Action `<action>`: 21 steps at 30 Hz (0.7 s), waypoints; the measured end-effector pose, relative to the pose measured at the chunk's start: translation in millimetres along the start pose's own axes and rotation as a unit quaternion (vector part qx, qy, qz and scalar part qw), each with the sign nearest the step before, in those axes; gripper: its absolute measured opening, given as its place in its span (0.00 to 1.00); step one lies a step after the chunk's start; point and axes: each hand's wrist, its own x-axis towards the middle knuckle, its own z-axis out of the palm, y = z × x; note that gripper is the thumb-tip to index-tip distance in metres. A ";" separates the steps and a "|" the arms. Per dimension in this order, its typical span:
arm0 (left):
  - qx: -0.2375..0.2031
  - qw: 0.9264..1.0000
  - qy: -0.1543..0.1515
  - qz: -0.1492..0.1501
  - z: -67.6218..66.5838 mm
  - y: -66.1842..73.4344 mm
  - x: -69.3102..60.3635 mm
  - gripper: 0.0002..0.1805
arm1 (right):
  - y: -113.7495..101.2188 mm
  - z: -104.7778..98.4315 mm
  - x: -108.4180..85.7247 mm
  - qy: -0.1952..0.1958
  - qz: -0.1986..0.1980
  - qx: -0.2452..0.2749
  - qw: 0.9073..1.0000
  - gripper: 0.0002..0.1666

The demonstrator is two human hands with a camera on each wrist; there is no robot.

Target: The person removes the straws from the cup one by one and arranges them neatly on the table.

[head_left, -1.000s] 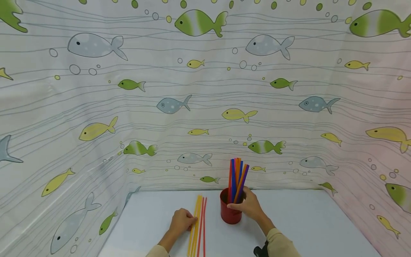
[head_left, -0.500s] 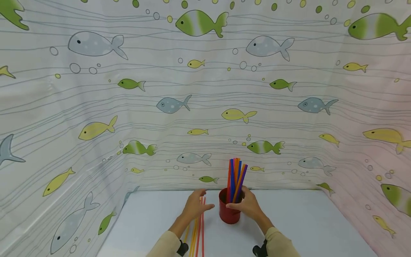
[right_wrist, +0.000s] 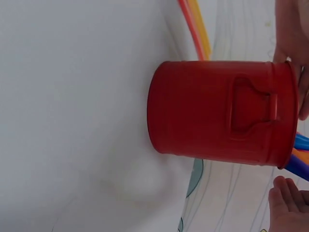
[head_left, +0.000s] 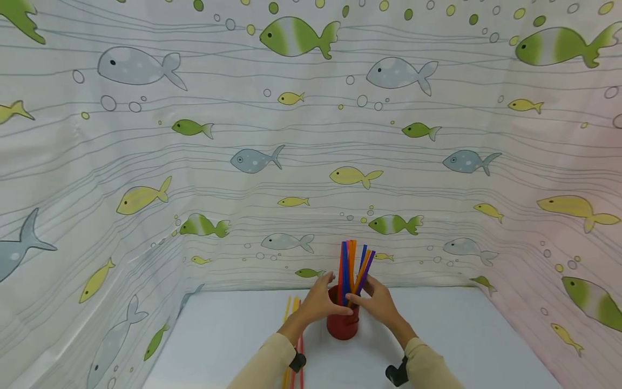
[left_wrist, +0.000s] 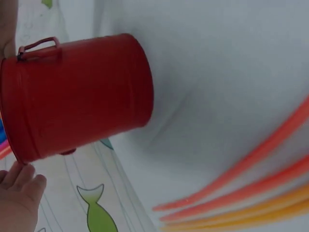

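A red cup (head_left: pixel 342 327) stands upright on the white surface, holding several coloured sticks (head_left: pixel 352 265) in blue, orange, red and purple. My left hand (head_left: pixel 318 300) is at the cup's left side, its thumb in front of the rim and its fingers behind. On the right, my right hand (head_left: pixel 380 306) flanks the sticks, thumb in front and fingers behind. In the left wrist view, fingertips lie at the rim of the cup (left_wrist: pixel 79 94). Outstretched fingers show below the sticks past the rim of the cup (right_wrist: pixel 222 111) in the right wrist view; firm contact is unclear.
Yellow and red sticks (head_left: pixel 286 324) lie lengthwise on the white table (head_left: pixel 228 335) left of the cup, partly under my left forearm. A curtain (head_left: pixel 311 135) printed with fish rises behind the table and along both sides.
My left hand has left the yellow sticks and moved right to the cup. My right hand's thumb has lifted slightly from the cup's front. The standing sticks have spread apart a little.
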 end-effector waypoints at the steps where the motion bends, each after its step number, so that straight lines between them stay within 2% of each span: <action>1: -0.006 1.000 0.004 -0.001 1.2 1.9 1.2 0.64 | 0.1 -1.5 0.9 0.008 -0.001 0.002 1.000 0.44; 8: -0.048 0.998 0.032 0.000 9.5 7.6 6.3 0.69 | 0.1 -7.9 3.6 0.079 0.010 0.028 0.996 0.40; 13: -0.035 0.999 0.036 0.017 12.4 3.8 6.7 0.69 | 1.7 -11.1 1.8 0.138 -0.009 0.020 0.990 0.33; 17: -0.036 0.999 0.025 0.026 14.2 -1.9 6.1 0.66 | 3.9 -11.9 0.6 0.153 -0.008 0.019 0.988 0.30; 21: -0.052 0.998 0.024 0.006 16.7 -10.6 3.8 0.65 | 3.2 -11.6 -0.6 0.153 -0.005 0.033 0.988 0.29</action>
